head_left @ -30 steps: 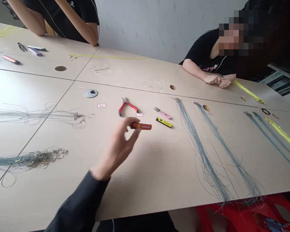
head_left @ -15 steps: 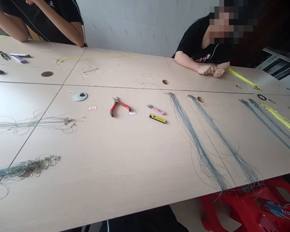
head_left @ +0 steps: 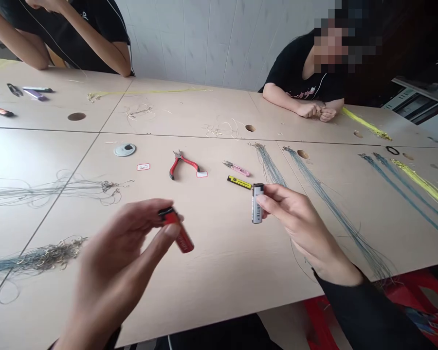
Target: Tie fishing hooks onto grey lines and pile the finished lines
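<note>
My left hand [head_left: 120, 262] pinches a red lighter [head_left: 182, 236] with a black top between thumb and fingers, tilted above the table. In my right hand [head_left: 295, 218] a white-and-grey lighter [head_left: 256, 206] is held nearly upright. Just beyond it on the table lie a yellow-and-black lighter [head_left: 239, 182] and pink thread snips [head_left: 238, 168]. Pliers with red handles [head_left: 184, 164] rest further left, their legs spread, touching a small white label [head_left: 202, 174]. My right hand covers part of a bundle of blue-grey lines with hooks [head_left: 270, 163].
Further line bundles lie at right, blue [head_left: 405, 187] and yellow [head_left: 427, 182]. A hook bundle [head_left: 58, 253] is at left, partly behind my left hand. A grey round cap [head_left: 124, 149] sits mid-table. Two people sit opposite. A red stool [head_left: 416, 301] stands below the right edge.
Both my hands have come into view from below, each with a lighter. The view has shifted slightly. The things lying on the table look unmoved.
</note>
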Tool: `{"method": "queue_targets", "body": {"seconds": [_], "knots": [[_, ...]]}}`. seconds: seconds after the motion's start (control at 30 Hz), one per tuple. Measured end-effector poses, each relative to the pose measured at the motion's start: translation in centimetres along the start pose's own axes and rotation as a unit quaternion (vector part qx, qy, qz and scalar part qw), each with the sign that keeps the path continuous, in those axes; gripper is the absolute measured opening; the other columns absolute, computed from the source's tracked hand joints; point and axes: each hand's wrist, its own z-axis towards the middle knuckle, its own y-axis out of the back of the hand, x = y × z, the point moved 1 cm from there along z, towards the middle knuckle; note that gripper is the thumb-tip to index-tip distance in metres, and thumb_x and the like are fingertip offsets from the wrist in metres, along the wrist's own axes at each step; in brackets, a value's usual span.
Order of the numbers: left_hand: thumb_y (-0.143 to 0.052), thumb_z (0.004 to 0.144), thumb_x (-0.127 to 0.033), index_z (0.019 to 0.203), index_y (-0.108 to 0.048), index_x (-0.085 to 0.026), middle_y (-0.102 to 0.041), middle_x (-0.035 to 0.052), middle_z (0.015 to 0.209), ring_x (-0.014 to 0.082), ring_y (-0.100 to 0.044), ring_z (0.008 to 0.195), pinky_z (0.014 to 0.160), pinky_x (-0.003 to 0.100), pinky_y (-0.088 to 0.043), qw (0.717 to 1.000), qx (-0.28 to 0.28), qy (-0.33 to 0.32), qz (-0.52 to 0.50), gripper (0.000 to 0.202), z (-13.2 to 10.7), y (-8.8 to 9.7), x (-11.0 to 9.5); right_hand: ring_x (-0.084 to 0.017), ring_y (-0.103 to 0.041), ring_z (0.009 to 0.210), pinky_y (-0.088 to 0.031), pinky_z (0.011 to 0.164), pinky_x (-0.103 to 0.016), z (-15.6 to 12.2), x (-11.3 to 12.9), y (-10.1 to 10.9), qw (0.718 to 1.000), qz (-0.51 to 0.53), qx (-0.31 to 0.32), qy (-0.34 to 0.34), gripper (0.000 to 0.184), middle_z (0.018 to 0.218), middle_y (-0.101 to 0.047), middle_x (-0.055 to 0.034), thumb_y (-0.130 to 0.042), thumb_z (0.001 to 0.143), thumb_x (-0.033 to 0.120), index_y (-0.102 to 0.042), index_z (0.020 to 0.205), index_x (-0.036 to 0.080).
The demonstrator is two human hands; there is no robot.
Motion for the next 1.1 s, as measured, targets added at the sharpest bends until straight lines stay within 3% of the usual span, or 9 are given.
{"method": "queue_targets", "body": {"seconds": [0.1,0.23,0.43,0.63,0.73,0.8,0.9,0.97,1.1], "knots": [[-0.075,0.081,-0.038,0.110,-0.070,-0.021,-0.074,0.0052,0.088,0.0216,-0.069,0.085,0.074,0.033,-0.056,0.996,0.045,0.024,-0.074,0.034,3.9,-3.2,1.0,-0.014,-0.061,0.074,-0.051,0.066,-0.027,3.7,-3.4,-0.8,0.999,-0.006,0.035,-0.029,0.032,0.088,-0.068,-0.0047,-0.066,0.087,0.042,-0.070,0.103,0.015],[-0.073,0.081,-0.040,0.117,-0.069,-0.017,-0.074,0.0072,0.090,0.0178,-0.066,0.078,0.068,0.028,-0.051,0.986,0.106,0.054,-0.118,0.043,7.7,-5.7,4.4,-0.016,-0.066,0.079,-0.053,0.069,-0.027,8.0,-6.4,-2.4,0.997,-0.073,0.030,-0.027,0.030,0.099,-0.072,-0.0090,-0.064,0.085,0.035,-0.068,0.105,0.013],[-0.074,0.080,-0.040,0.120,-0.065,-0.015,-0.074,0.0098,0.099,0.0181,-0.067,0.086,0.072,0.027,-0.052,0.973,0.120,0.086,-0.175,0.048,9.4,-6.8,7.0,-0.018,-0.068,0.073,-0.053,0.070,-0.031,10.7,-5.9,-4.9,0.961,-0.274,-0.024,0.036,0.017,0.088,-0.074,-0.0072,-0.060,0.087,0.021,-0.067,0.102,0.018],[-0.076,0.079,-0.036,0.106,-0.066,-0.016,-0.069,0.0048,0.087,0.0133,-0.065,0.073,0.064,0.023,-0.051,0.976,0.096,0.059,-0.187,0.035,9.5,-6.9,8.2,-0.026,-0.066,0.094,-0.050,0.087,-0.039,10.1,-5.2,-5.5,0.903,-0.404,-0.084,0.123,0.018,0.100,-0.072,-0.0114,-0.054,0.094,0.028,-0.070,0.099,0.020],[-0.078,0.076,-0.037,0.102,-0.064,-0.017,-0.065,0.0010,0.082,0.0122,-0.064,0.065,0.061,0.025,-0.053,0.975,0.086,0.057,-0.194,0.036,9.4,-7.0,8.3,-0.026,-0.065,0.099,-0.050,0.090,-0.039,8.5,-5.0,-6.2,0.935,-0.315,-0.072,0.146,0.028,0.108,-0.069,-0.0129,-0.049,0.097,0.037,-0.068,0.106,0.019],[-0.080,0.073,-0.037,0.099,-0.062,-0.018,-0.064,-0.0005,0.078,0.0136,-0.065,0.065,0.064,0.028,-0.056,0.969,0.086,0.061,-0.222,0.037,9.1,-7.2,8.2,-0.023,-0.067,0.095,-0.054,0.085,-0.035,7.5,-4.9,-7.0,0.975,-0.186,0.028,0.116,0.034,0.107,-0.070,-0.0110,-0.048,0.098,0.043,-0.063,0.118,0.020],[-0.078,0.077,-0.038,0.097,-0.062,-0.018,-0.065,0.0010,0.074,0.0155,-0.064,0.065,0.067,0.031,-0.055,0.967,0.101,0.048,-0.228,0.033,8.5,-7.3,8.1,-0.021,-0.066,0.094,-0.055,0.082,-0.032,6.2,-5.1,-8.0,0.983,-0.078,0.153,0.068,0.037,0.103,-0.069,-0.0082,-0.049,0.098,0.048,-0.060,0.121,0.021],[-0.070,0.084,-0.040,0.102,-0.064,-0.020,-0.066,0.0037,0.078,0.0167,-0.064,0.069,0.068,0.032,-0.053,0.972,0.106,0.035,-0.205,0.028,8.2,-7.1,8.2,-0.020,-0.065,0.086,-0.055,0.072,-0.029,5.9,-5.6,-8.1,0.985,-0.062,0.151,0.053,0.036,0.093,-0.067,-0.0063,-0.049,0.097,0.050,-0.062,0.114,0.021],[-0.059,0.092,-0.035,0.113,-0.061,-0.024,-0.067,0.0059,0.086,0.0189,-0.063,0.075,0.070,0.035,-0.051,0.983,0.076,0.023,-0.163,0.025,8.0,-6.5,8.3,-0.016,-0.054,0.065,-0.048,0.053,-0.025,5.7,-6.5,-7.6,0.997,-0.025,0.058,0.049,0.038,0.080,-0.057,-0.0027,-0.047,0.097,0.054,-0.058,0.113,0.022]]}}
